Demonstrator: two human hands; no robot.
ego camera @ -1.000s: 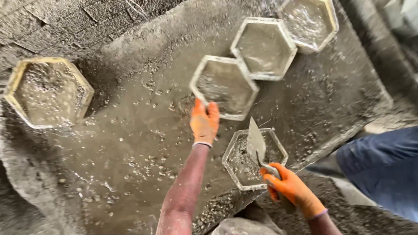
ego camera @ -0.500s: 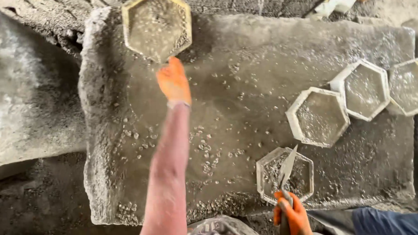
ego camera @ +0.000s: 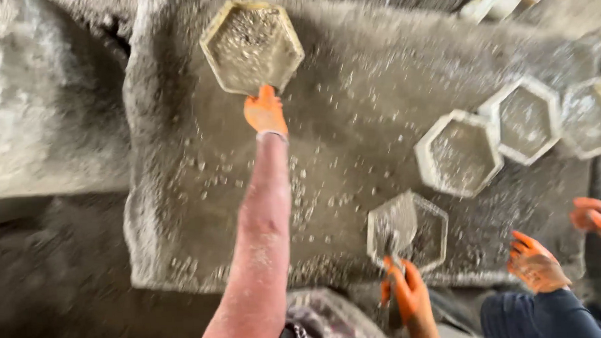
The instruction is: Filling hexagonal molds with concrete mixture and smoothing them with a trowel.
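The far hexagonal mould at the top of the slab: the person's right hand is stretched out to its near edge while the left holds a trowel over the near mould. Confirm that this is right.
Not quite: the hands are swapped. In the head view the left hand reaches the near edge of the far hexagonal mould, and the right hand holds the trowel over the near mould.

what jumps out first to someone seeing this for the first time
The orange-gloved left hand stretches far up the wet grey slab to touch a yellowish hexagonal mould. Near the bottom edge, the right hand holds a trowel over a clear hexagonal mould. Another person's gloved hands wait at the right.
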